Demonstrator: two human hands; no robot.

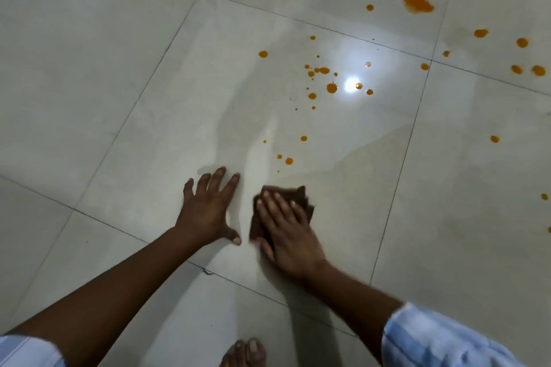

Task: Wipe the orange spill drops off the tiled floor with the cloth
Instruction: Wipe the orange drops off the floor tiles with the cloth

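My right hand (287,232) presses flat on a dark brown cloth (305,201) on the pale tiled floor (119,68); the cloth's corners stick out beyond the fingertips. My left hand (208,207) lies flat on the tile just left of it, fingers spread, holding nothing. Several orange drops (323,80) dot the tile beyond the hands. The nearest drops (288,161) sit just past the cloth. A larger orange blot (417,3) lies at the far right, with more drops around it.
A wet streak (372,152) runs from the cloth toward the right. A bright light reflection (351,85) glares among the drops. My bare toes (246,353) show at the bottom edge. Dark grout lines cross the floor.
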